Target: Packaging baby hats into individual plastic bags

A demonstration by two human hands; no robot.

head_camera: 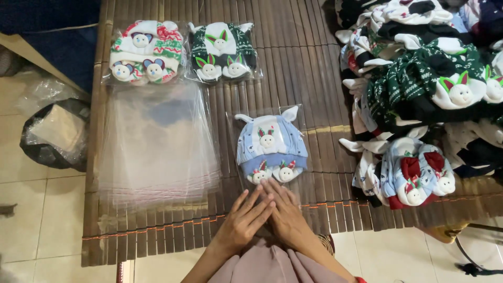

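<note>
On the mat [314, 78], a bagged set [270, 147] lies between empty bags [157, 141] left and piled sets [419, 94] right.

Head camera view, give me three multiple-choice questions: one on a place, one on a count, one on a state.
1. Where is the stack of empty clear bags?
A. left of the blue hat set
B. on the pile at right
C. on the floor tiles

2. How many packed sets lie at the mat's far edge?
A. one
B. two
C. four

3. The hands are:
A. lifted apart
B. holding scissors
C. flat, fingers overlapping

A: the bags lie left of the blue hat set.
B: a red-and-white set and a dark green set.
C: left hand and right hand press the bag's near edge.
</note>
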